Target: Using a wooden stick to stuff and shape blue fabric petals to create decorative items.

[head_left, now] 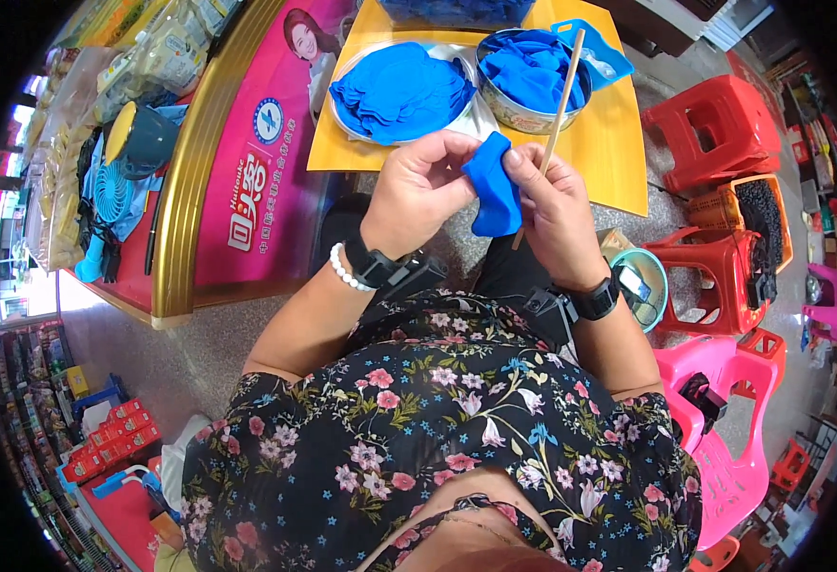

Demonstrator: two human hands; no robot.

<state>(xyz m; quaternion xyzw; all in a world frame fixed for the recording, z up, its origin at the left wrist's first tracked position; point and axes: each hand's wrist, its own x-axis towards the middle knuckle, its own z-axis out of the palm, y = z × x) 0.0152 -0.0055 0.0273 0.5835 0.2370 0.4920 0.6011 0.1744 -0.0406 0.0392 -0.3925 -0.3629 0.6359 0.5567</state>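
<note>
Between both hands is a soft, bright blue piece point(495, 195), perhaps cloth or thin foam, curled and folded over. My left hand point(414, 191) pinches its left edge between thumb and fingers. On the other side, my right hand point(561, 205) grips it and also holds a thin wooden stick point(568, 91), which slants up past the fingers. Beyond the hands, a white plate point(461, 126) bears a pile of flat blue pieces point(399, 91). To its right stands a round tin point(523, 121) filled with loose, crumpled blue pieces point(533, 71).
A yellow table point(619, 153) carries these containers, a blue plastic basket point(604, 62) and a blue-filled box at the far edge. At left is a pink-fronted counter point(247, 181). Red stools point(724, 129), a pink chair point(733, 458) and a pale green bin point(649, 276) stand at right.
</note>
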